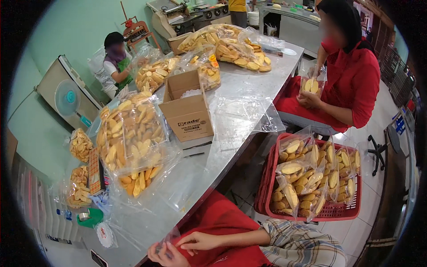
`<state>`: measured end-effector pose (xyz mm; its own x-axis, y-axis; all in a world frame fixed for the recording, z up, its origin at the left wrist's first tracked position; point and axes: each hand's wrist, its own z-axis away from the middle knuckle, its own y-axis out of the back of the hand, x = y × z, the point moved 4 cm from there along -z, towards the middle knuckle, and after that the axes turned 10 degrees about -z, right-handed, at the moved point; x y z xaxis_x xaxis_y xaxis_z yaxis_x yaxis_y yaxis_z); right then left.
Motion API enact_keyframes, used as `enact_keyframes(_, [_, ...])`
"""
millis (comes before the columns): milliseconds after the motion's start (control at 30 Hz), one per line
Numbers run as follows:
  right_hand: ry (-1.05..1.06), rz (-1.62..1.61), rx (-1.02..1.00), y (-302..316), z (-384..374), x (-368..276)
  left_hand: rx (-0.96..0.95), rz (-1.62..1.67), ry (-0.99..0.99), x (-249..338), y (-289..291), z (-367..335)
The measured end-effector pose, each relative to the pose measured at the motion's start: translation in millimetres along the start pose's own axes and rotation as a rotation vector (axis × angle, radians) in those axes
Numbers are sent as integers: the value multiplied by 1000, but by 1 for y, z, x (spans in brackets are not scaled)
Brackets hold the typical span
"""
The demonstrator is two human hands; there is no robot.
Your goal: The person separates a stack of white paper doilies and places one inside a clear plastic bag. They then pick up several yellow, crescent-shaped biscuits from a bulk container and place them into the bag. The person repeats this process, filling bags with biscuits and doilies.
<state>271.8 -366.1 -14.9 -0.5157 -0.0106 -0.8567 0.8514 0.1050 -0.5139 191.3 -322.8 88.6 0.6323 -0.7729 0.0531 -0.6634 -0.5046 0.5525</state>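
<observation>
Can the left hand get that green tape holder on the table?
Probably yes: nothing tall stands between the left hand and the green tape holder, though that hand seems to be holding clear plastic and may need freeing first.

Pale green walls (95, 26) rise at left; a shiny metal table (284, 66) runs away from me, white floor tiles (370, 193) spread to the right, and a grey counter (293, 32) stands far off.

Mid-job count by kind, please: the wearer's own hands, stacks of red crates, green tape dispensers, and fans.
Wearer's hands: 2, left hand and right hand
Red crate stack: 1
Green tape dispenser: 1
Fan: 1
Total: 5
</observation>
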Motion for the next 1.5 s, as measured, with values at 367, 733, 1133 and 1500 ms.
enact_keyframes(367, [122, -841, 12, 11, -16, 15, 121, 183, -59, 16, -7, 15])
enact_keyframes(733, [662, -318, 175, 16, -48, -79, 55, 526, -364, 39, -19, 29])
enact_keyframes(1133, [753, 678, 142, 31, -5, -126, -920, 349, -308, -113, 15, 134])
enact_keyframes(1500, [730, 1269, -322, -27, -30, -87, -199, 1310, 1080, -123, -15, 52])
